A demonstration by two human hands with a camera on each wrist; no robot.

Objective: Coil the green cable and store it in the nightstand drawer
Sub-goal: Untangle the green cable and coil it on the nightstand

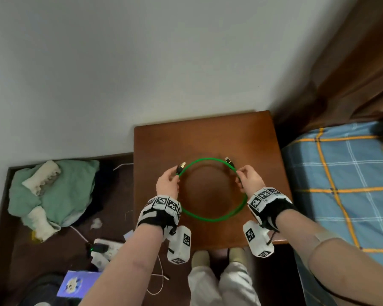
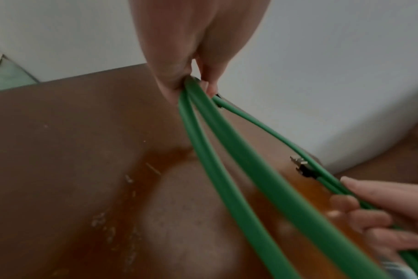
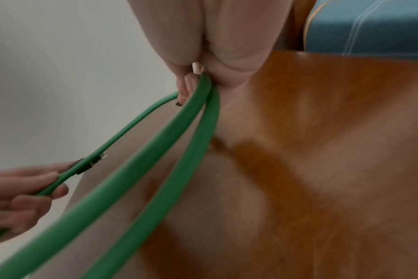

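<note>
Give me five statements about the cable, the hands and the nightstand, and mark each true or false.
1. Both hands hold the green cable. True: the left hand and right hand each pinch it.
2. The cable lies in a straight line. False: it forms a round loop.
3. Both connectors stick out near the hands. True.
4. The cable lies in an open drawer. False: it is held above the nightstand top; no drawer shows.
5. A red blanket covers the bed. False: blue plaid.
</note>
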